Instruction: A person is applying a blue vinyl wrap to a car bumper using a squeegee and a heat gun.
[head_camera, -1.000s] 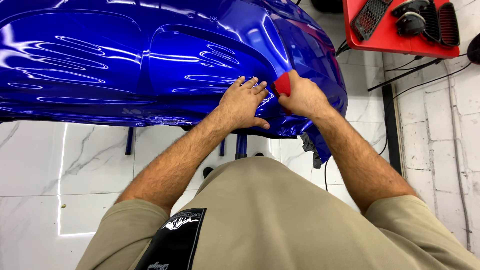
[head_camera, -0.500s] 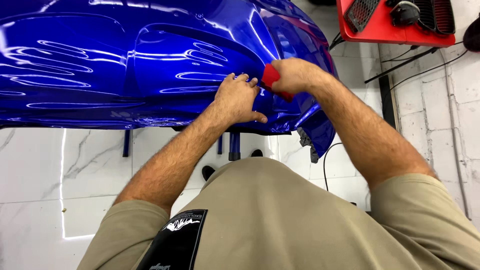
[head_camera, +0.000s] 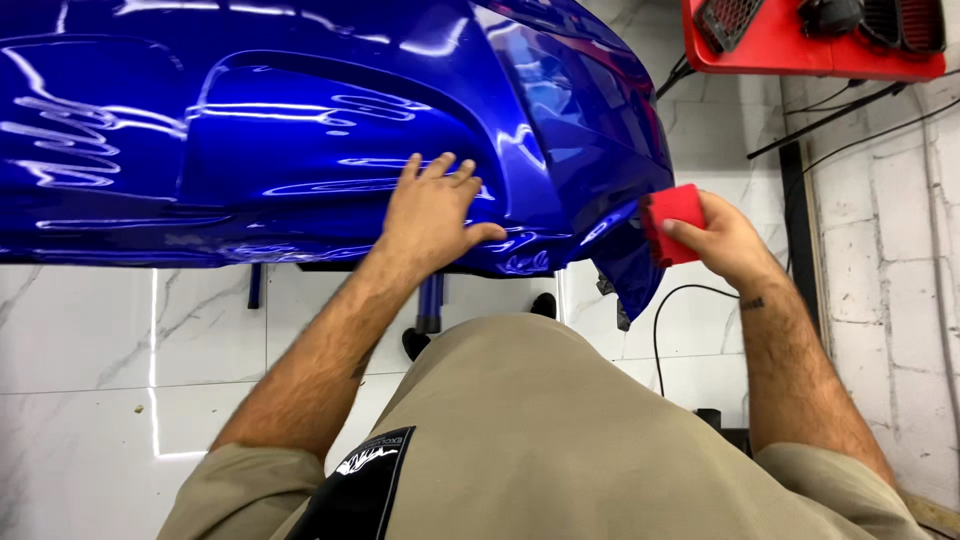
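The person stood over a big shiny blue car bumper (head_camera: 300, 130) that rested up off the white marble floor (head_camera: 120, 350) on dark stands (head_camera: 430, 300). The left hand (head_camera: 432, 212) lay flat on the blue skin of the bumper, fingers spread wide and open, holding nothing and only pressing down near the lower edge. The right hand (head_camera: 722, 238) was off to the side of the bumper's corner, closed around a small red block (head_camera: 672, 222), most likely a squeegee, with the thumb on its front and the fingers wrapped behind it. The block sat just beside the hanging blue corner flap (head_camera: 630, 270) and I could not tell if it touched it. The blue skin looked thin, smooth and slippery, and it was a little wrinkled near the bottom edge (head_camera: 525, 255), so it would probably bend and crease easily and should be handled with a flat palm, not pinched. The bumper itself seemed big but light, and a bit bendy, so it was best held by its edges. The red block looked small, light and easy to grip between thumb and fingers. A red tray (head_camera: 790, 50) with dark grille parts (head_camera: 735, 20) stood at the top right, and black cables (head_camera: 840, 110) ran along the wall.
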